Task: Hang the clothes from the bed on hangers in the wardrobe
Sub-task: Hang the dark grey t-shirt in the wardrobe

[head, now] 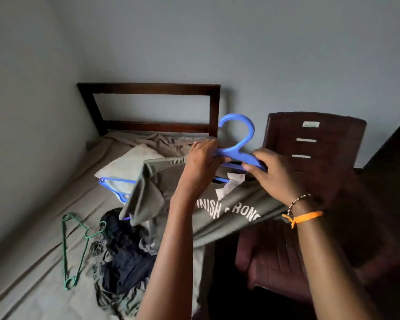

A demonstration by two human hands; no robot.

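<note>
Both hands hold a blue hanger (237, 144) up over the bed (44, 239), hook upward; the left hand (203, 158) curls its fingers round the hanger's left shoulder together with the collar of an olive T-shirt (229, 211); the right hand (271, 172) pinches the right shoulder between thumb and fingers. The shirt hangs half on — its left side draped, its right sagging below the bar. On the bed lie a dark clothes heap (123, 257), a green hanger (75, 248) left of it, and another blue hanger (114, 184) on the pillow (129, 162); a brown chair (310, 158) stands right of the bed.
</note>
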